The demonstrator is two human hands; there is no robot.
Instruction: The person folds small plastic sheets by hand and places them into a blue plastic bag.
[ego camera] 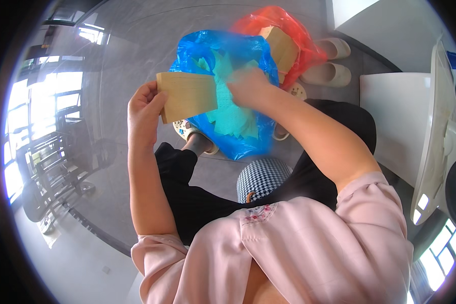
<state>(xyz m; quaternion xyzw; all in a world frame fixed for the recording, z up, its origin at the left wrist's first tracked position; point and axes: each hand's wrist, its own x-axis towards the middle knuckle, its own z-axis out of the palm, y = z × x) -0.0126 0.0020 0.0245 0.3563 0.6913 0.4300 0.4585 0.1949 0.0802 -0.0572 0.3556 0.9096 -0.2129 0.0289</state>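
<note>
My left hand grips the left edge of a stack of tan paper sheets, thumb on the near face. The stack is raised above the left part of a blue plastic bag. Inside the bag's mouth lie many loose green paper pieces with jagged edges. Over these pieces, to the right of the stack, is my right hand, blurred. Its fingertips cannot be made out, so whether it holds something is unclear. Behind the blue bag, a red plastic bag holds more tan paper stacks.
Pale slippers lie on the grey tiled floor right of the bags. A houndstooth-patterned round stool stands between my legs. A white cabinet or panel is at the right, and metal-framed furniture at the far left.
</note>
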